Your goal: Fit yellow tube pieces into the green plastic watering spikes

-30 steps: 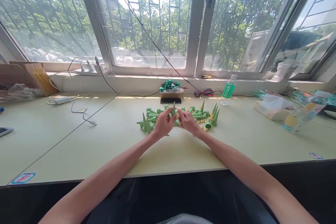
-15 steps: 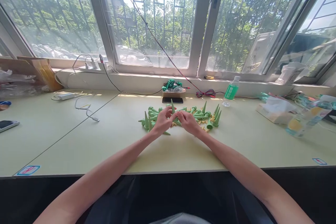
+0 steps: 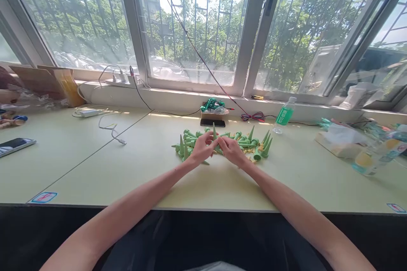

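Note:
My left hand [image 3: 203, 149] is closed around a green plastic spike [image 3: 214, 131], its point standing up above the fingers. Against it, my right hand [image 3: 232, 149] pinches with thumb and fingertips at the spike's side; whatever small piece is between those fingertips is hidden. Around both hands lies a pile of similar green spikes [image 3: 257, 154], some upright, others on their sides. Small yellow pieces [image 3: 247, 151] are scattered among them, mostly to the right of my hands.
Behind the pile are a black phone [image 3: 212, 123] and a small box [image 3: 215, 115] of green items. A bottle [image 3: 284, 115] stands back right, with a tissue box [image 3: 333, 139] further right. Cables [image 3: 112, 129] and another phone [image 3: 15, 146] lie left. Another person's hand shows at far left.
The view has shifted slightly, so the table's things sit a little further right. Both hands stay together at the spike. At the far left, another person's hand has come into view.

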Demonstrator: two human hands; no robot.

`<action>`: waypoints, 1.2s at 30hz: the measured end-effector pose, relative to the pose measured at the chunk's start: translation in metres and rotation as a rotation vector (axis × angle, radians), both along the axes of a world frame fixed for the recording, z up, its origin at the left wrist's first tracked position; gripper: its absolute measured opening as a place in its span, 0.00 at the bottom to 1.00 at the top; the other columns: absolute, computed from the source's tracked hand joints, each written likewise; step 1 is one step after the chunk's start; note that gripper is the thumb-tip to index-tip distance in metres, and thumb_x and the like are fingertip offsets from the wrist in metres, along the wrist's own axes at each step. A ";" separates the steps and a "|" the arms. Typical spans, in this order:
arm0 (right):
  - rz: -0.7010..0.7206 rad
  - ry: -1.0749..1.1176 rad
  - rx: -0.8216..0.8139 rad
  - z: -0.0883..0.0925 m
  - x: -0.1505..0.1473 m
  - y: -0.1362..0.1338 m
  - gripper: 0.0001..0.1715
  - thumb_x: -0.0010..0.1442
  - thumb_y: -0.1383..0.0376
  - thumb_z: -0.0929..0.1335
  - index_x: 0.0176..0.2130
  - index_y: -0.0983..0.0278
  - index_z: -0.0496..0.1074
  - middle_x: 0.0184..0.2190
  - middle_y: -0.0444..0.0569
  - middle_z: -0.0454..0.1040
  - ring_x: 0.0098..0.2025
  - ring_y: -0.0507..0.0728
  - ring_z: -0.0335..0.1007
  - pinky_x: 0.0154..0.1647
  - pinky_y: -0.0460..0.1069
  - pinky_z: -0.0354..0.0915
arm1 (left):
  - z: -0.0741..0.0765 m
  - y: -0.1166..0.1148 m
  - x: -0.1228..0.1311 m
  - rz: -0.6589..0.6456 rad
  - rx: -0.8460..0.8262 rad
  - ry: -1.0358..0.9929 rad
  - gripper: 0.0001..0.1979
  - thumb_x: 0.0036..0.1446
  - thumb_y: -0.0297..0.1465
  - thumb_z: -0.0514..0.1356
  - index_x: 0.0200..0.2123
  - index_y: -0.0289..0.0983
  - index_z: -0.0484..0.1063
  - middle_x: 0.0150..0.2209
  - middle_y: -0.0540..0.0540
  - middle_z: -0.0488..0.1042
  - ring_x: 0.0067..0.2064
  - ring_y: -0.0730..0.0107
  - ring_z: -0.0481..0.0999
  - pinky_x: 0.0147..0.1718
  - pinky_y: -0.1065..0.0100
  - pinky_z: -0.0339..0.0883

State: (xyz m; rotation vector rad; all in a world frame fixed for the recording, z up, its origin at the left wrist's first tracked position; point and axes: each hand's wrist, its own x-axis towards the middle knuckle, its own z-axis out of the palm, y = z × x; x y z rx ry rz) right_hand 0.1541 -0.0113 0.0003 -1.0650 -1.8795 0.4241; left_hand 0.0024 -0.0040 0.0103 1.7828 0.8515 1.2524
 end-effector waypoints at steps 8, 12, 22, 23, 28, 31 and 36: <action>0.003 -0.025 0.051 0.000 -0.002 0.002 0.28 0.67 0.49 0.54 0.23 0.63 0.59 0.19 0.42 0.60 0.22 0.50 0.53 0.25 0.46 0.50 | 0.000 -0.001 -0.003 -0.005 0.047 0.039 0.18 0.56 0.44 0.59 0.42 0.37 0.69 0.29 0.48 0.72 0.19 0.78 0.65 0.12 0.76 0.59; 0.001 0.016 0.049 0.001 -0.004 0.002 0.32 0.67 0.46 0.53 0.20 0.63 0.58 0.17 0.42 0.58 0.21 0.50 0.52 0.24 0.46 0.50 | 0.000 0.000 -0.004 0.014 0.128 0.076 0.17 0.57 0.42 0.58 0.44 0.37 0.69 0.31 0.48 0.73 0.21 0.78 0.66 0.15 0.76 0.59; -0.064 0.117 -0.025 0.006 -0.006 0.001 0.38 0.64 0.42 0.54 0.13 0.61 0.54 0.11 0.45 0.57 0.17 0.51 0.52 0.22 0.49 0.54 | -0.002 -0.001 -0.002 0.052 0.265 0.147 0.16 0.57 0.38 0.58 0.46 0.37 0.70 0.33 0.47 0.73 0.23 0.79 0.61 0.20 0.76 0.59; -0.065 0.115 -0.023 0.006 -0.006 0.001 0.38 0.64 0.42 0.54 0.13 0.61 0.54 0.11 0.45 0.57 0.17 0.51 0.52 0.22 0.49 0.55 | -0.002 -0.001 -0.002 0.053 0.264 0.148 0.16 0.58 0.38 0.57 0.47 0.38 0.70 0.34 0.47 0.73 0.23 0.79 0.61 0.20 0.76 0.59; -0.069 0.111 -0.029 0.006 -0.007 0.001 0.37 0.65 0.44 0.54 0.13 0.61 0.53 0.12 0.45 0.56 0.17 0.51 0.53 0.22 0.48 0.55 | -0.001 -0.001 -0.003 0.081 0.246 0.161 0.19 0.59 0.39 0.56 0.51 0.39 0.69 0.36 0.46 0.74 0.21 0.80 0.62 0.18 0.76 0.60; -0.067 0.111 -0.024 0.005 -0.007 0.001 0.37 0.65 0.44 0.54 0.14 0.61 0.54 0.12 0.44 0.56 0.17 0.51 0.53 0.22 0.48 0.54 | 0.001 -0.003 -0.002 0.084 0.222 0.191 0.21 0.59 0.39 0.55 0.54 0.40 0.67 0.39 0.45 0.74 0.20 0.80 0.63 0.17 0.75 0.60; -0.072 0.128 -0.044 0.006 -0.006 0.000 0.36 0.65 0.44 0.54 0.15 0.61 0.56 0.12 0.45 0.59 0.18 0.51 0.55 0.22 0.47 0.55 | 0.003 -0.006 -0.002 0.087 0.285 0.282 0.24 0.55 0.36 0.59 0.56 0.40 0.65 0.42 0.45 0.73 0.24 0.79 0.68 0.21 0.75 0.64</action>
